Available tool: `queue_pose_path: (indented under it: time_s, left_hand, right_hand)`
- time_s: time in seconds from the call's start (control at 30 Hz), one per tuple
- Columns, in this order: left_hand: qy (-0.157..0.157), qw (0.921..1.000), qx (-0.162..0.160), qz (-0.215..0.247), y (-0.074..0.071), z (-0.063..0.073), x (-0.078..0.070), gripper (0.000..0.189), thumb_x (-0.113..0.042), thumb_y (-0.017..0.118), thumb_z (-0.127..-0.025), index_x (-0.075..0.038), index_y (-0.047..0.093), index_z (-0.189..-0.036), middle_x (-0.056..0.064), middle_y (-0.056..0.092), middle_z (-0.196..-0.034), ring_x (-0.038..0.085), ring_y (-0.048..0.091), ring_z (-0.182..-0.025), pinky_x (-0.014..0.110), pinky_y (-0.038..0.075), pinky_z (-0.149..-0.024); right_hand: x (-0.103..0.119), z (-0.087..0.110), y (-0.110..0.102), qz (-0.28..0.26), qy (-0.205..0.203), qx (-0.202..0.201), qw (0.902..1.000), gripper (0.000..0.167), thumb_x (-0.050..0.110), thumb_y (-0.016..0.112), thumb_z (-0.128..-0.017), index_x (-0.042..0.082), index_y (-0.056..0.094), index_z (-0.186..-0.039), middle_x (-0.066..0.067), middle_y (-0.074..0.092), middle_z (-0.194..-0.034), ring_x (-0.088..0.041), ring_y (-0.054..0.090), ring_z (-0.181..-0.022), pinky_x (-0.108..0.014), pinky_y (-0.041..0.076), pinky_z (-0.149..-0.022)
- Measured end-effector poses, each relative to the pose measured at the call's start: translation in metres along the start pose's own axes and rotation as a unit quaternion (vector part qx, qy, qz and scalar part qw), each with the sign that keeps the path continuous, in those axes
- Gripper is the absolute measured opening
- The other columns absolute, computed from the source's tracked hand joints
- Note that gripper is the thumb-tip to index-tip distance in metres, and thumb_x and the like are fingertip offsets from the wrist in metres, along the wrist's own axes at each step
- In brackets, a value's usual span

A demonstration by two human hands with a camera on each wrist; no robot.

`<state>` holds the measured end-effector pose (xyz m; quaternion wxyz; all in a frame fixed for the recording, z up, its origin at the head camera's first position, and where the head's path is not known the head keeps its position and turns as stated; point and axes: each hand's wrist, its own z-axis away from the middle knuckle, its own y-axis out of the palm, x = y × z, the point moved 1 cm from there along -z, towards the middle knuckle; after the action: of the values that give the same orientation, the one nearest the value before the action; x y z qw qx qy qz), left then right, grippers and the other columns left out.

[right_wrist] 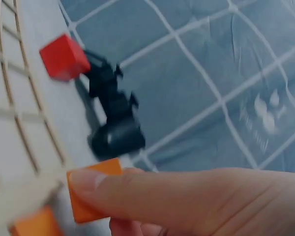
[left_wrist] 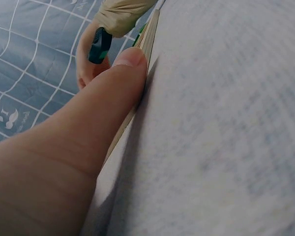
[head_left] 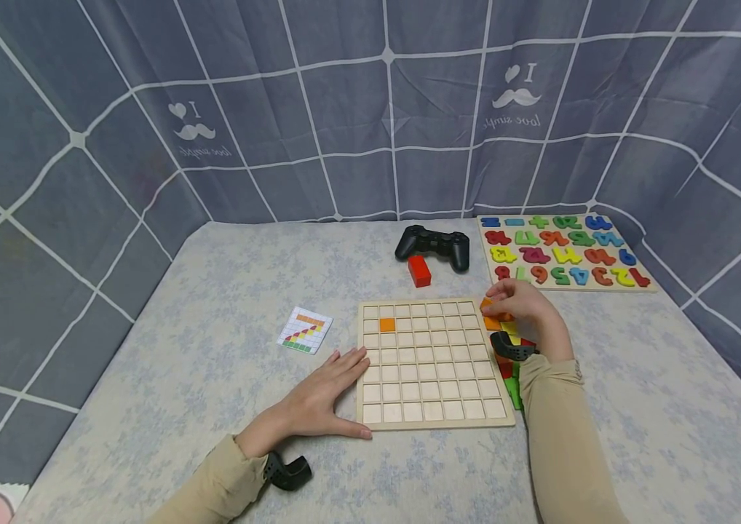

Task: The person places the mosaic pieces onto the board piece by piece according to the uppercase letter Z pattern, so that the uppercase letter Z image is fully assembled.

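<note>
A wooden grid board [head_left: 436, 425] lies flat on the table, with one orange tile [head_left: 386, 324] in a cell near its upper left. My left hand [head_left: 321, 393] rests at the board's left edge, fingers spread, thumb [left_wrist: 130, 61] along the lower corner. Past the board's upper right corner, my right hand [head_left: 524, 302] pinches a square orange tile [right_wrist: 86, 211] between thumb and fingers. Loose orange, yellow, red and green tiles [head_left: 514, 393] lie along the board's right side, partly hidden by the right wrist. Left of the board is a card [head_left: 305, 330] printed with a coloured zigzag pattern.
Behind the board sit a red block [head_left: 419, 271] and a black game controller [head_left: 432, 244]. A board of colourful number pieces [head_left: 567, 255] stands at the back right, close beyond the right hand. A grey checked curtain [head_left: 344, 109] borders the table.
</note>
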<state>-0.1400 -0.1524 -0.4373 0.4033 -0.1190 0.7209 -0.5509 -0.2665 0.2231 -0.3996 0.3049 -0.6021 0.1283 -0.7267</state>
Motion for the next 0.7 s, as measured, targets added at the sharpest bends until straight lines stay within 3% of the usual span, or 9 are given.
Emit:
queue_pose_path:
  time_s: [0.17, 0.37, 0.7]
  left_hand:
    - [-0.003, 1.0000, 0.003, 0.000, 0.000, 0.000, 0.000, 0.109, -0.071, 0.063, -0.071, -0.004, 0.024, -0.148, 0.008, 0.014, -0.156, 0.018, 0.010, -0.143, 0.034, 0.005, -0.117]
    - [-0.005, 1.0000, 0.005, -0.003, 0.000, 0.000, 0.000, 0.110, -0.072, 0.063, -0.071, -0.003, 0.024, -0.148, 0.008, 0.014, -0.156, 0.017, 0.009, -0.143, 0.034, 0.005, -0.117]
    - [-0.006, 1.0000, 0.007, 0.001, 0.000, 0.000, 0.000, 0.109, -0.072, 0.062, -0.071, -0.004, 0.025, -0.148, 0.007, 0.014, -0.156, 0.017, 0.010, -0.143, 0.034, 0.005, -0.117]
  right_hand:
    - [0.031, 0.001, 0.012, 0.011, -0.049, -0.003, 0.9987, 0.033, 0.019, 0.075, -0.080, -0.002, 0.059, -0.099, -0.011, 0.060, -0.088, -0.024, 0.052, -0.080, -0.029, 0.045, -0.066]
    - [0.065, -0.006, 0.048, 0.042, -0.136, 0.015, 0.9897, 0.018, 0.015, 0.068, -0.086, 0.002, 0.071, -0.098, -0.010, 0.069, -0.097, -0.024, 0.059, -0.089, -0.032, 0.049, -0.075]
    - [0.072, -0.017, 0.093, 0.098, -0.170, 0.049, 0.9792, 0.015, 0.011, 0.063, -0.090, 0.006, 0.072, -0.100, -0.007, 0.068, -0.100, -0.023, 0.059, -0.092, -0.037, 0.049, -0.084]
